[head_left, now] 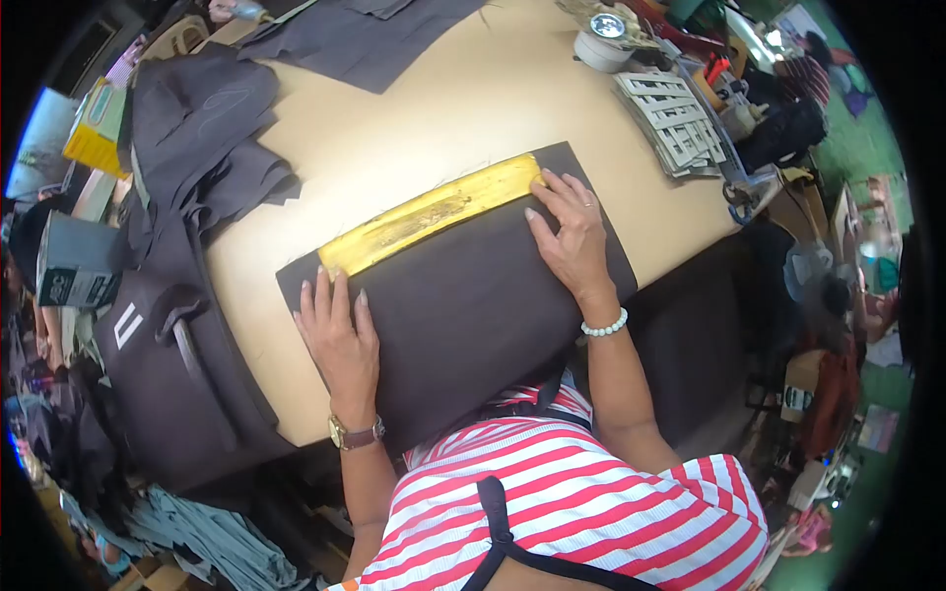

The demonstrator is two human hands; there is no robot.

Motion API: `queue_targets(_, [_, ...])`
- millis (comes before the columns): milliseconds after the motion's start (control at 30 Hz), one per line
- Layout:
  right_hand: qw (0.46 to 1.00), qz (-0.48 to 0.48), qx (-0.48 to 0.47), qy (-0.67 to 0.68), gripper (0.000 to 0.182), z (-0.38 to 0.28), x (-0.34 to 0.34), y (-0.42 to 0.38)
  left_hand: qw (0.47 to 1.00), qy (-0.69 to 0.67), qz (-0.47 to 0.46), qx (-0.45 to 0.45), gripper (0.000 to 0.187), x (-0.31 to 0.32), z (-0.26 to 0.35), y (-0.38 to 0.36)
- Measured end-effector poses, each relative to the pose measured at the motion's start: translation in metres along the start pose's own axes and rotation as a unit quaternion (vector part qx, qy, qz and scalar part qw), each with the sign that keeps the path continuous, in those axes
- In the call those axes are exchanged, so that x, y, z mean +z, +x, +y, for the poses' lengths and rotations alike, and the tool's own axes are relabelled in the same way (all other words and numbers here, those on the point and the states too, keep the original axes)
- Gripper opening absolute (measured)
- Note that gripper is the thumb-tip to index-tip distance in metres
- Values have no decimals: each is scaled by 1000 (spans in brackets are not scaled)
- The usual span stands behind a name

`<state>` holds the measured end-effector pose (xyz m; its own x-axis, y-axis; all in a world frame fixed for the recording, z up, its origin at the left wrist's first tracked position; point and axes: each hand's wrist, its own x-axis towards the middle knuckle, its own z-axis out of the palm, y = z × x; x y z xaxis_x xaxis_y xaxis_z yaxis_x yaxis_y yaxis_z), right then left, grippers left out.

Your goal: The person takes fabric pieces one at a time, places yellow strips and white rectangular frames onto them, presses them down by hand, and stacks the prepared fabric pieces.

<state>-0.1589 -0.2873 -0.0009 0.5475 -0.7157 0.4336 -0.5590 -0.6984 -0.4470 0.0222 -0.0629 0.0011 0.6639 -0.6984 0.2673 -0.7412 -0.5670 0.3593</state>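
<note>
A long yellow strip [434, 212], worn dark along its middle, lies across the upper part of a dark fabric piece [443, 305] on the table. Flat on the fabric, my left hand [340, 330] has its fingers stretched out, with the tips at the strip's left end. At the strip's right end my right hand [572, 231] rests with fingers apart, its fingertips touching the strip and the cloth. Neither hand is wrapped round anything. The near edge of the fabric reaches over the table edge towards my body.
More dark cloth [207, 128] is heaped at the left, and another dark piece [384, 49] lies at the far side. White slotted templates [675, 118], a tape roll [601, 51] and scissors [741, 202] sit at the right of the tabletop [493, 98].
</note>
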Motion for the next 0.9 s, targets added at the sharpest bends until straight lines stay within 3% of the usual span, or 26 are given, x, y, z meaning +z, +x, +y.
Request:
queue_targets(133, [997,-3,-31,-67,31,-2,2,4,995,85,7,46,36,-8,9,5])
queue_targets(233, [985,-24,-102,-137,25,-6,-2,14,991,111,-52,59,33,-13,8,15])
queue_targets(267, [986,-37,-112,-118,17,-7,-8,22,989,119,-49,78,30,-16,8,18])
queue_targets(367, [990,-125,-67,-6,13,13,-25,51,984,132,-89,79,32,-20,9,24])
queue_targets(400, [994,-28,-57,91,16,31,-18,59,984,132,-89,79,32,-19,11,25])
queue_targets(433, [997,38,-57,42,17,47,-23,67,984,133,-88,76,32,-19,12,26])
queue_targets(467, [988,67,-88,-111,13,73,-27,76,984,135,-89,73,32,-19,12,25])
queue_targets(533, [970,137,6,-199,14,99,-45,89,987,125,-80,66,33,-16,11,22])
queue_targets(633, [954,165,132,-215,16,118,-61,105,988,120,-70,69,34,-15,11,22])
queue_targets(900, [912,116,298,-256,54,127,-48,132,990,110,-66,63,36,-16,11,20])
